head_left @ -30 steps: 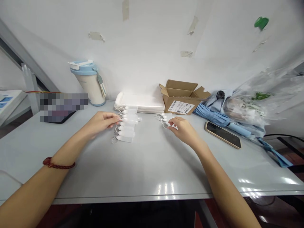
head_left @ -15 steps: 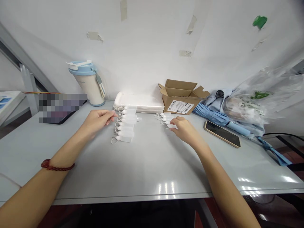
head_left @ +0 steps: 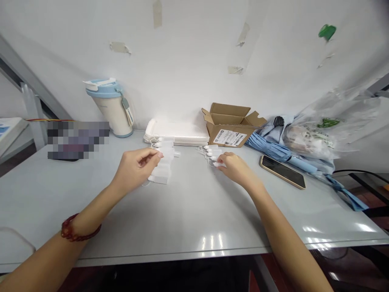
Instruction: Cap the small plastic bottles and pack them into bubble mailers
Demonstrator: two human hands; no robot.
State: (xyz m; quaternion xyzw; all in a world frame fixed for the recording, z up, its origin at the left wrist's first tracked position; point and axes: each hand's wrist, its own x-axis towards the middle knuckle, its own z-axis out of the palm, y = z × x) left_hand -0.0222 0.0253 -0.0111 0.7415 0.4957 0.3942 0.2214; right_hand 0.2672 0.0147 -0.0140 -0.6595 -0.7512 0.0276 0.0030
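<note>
A column of several small white pieces (head_left: 160,179), each with a narrow tip and a thin cord loop, lies on the table's left-centre. My left hand (head_left: 135,167) hovers over their cord ends and covers part of the column. Its thumb and forefinger are pinched together; whatever is between them is too small to make out. Further right, a second, shorter group of similar white pieces (head_left: 214,151) lies with cords pointing left. At its near end my right hand (head_left: 235,167) grips one white corded piece (head_left: 218,164) between thumb and fingers.
Behind the pieces lie a stack of flat white sheets or trays (head_left: 179,129) and an open cardboard box (head_left: 232,136). A tumbler (head_left: 114,111) stands at back left. Rightward are a phone (head_left: 282,172), a blue umbrella (head_left: 269,147) and a plastic bag (head_left: 322,136).
My left hand has moved right and nearer, from beside the left column to over it. My right hand has stayed at the right group, its fingers now closed on the nearest piece.
</note>
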